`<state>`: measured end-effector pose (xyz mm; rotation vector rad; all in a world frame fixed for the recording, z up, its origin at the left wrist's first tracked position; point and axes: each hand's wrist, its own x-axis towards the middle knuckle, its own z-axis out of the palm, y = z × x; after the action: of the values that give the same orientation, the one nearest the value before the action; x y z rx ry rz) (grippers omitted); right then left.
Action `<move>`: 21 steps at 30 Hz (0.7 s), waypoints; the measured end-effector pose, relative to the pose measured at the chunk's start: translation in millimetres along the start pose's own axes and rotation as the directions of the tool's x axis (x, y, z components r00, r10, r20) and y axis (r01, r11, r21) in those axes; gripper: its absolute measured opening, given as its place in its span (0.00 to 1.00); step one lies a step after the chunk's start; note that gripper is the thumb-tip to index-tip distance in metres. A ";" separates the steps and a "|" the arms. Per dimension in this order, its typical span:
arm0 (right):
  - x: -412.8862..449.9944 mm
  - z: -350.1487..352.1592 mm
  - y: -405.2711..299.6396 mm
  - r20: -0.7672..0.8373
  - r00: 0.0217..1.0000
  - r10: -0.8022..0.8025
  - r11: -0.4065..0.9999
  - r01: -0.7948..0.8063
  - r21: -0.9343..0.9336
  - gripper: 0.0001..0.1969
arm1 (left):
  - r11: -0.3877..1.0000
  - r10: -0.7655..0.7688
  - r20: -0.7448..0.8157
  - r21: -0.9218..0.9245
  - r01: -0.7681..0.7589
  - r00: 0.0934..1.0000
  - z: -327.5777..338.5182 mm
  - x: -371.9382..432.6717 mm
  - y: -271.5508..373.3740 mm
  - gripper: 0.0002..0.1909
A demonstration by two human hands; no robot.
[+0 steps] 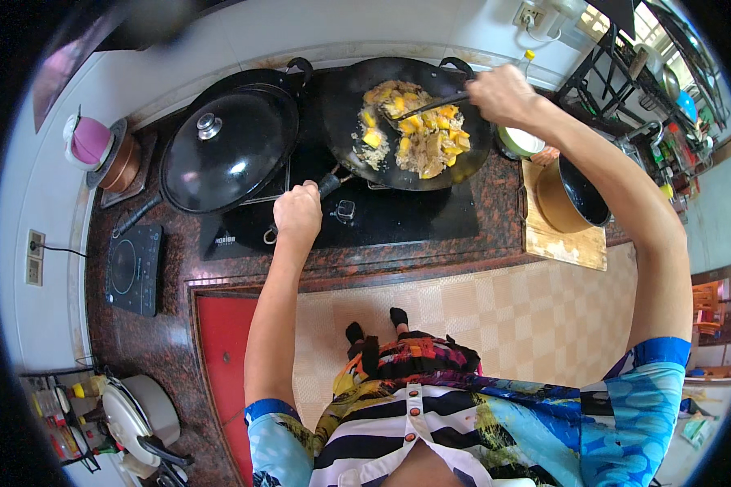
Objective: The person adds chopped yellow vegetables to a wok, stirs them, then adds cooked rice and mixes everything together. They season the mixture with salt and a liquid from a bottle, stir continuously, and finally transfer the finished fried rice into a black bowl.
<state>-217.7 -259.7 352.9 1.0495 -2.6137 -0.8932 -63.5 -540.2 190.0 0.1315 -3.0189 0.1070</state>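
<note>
A black wok (347, 137) stands on the right side of the black glass gas hob (402, 222), with rice and yellow chunks of food (432, 143) in it. My left hand (298, 210) is closed around the wok's long handle (330, 184). Above the wok's right rim, my right hand (502, 94) grips the dark handle of a cooking utensil (432, 105); its head is down among the food and partly hidden. To the left, a second wok is covered by a dark lid (231, 152) with a metal knob.
Right of the hob, a tan pot (554, 195) rests on a wooden cutting board (563, 249), near a green-and-white bowl (521, 141). At left are a portable induction cooker (134, 268) and stacked pots (119, 155). A light-coloured pot (158, 408) stands at lower left.
</note>
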 end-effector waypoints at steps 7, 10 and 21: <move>-72.0 37.0 65.9 -0.016 0.953 0.302 0.914 -0.285 0.288 0.13 | 0.999 0.004 -0.002 0.043 -0.003 1.000 -2.0 -0.1 3.0 0.05; -92.1 44.8 80.7 0.047 0.940 0.338 0.886 -0.335 0.320 0.14 | 0.999 0.022 -0.008 0.035 -0.022 1.000 -1.8 0.5 0.2 0.05; -29.2 45.7 31.4 -0.089 0.981 0.172 0.981 -0.162 0.108 0.16 | 0.999 0.024 -0.008 0.028 -0.024 1.000 0.7 -0.7 6.2 0.05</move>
<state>-231.4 -200.8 336.4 0.8561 -2.6406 -0.6628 -63.4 -534.1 188.8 0.0976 -3.0116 0.1510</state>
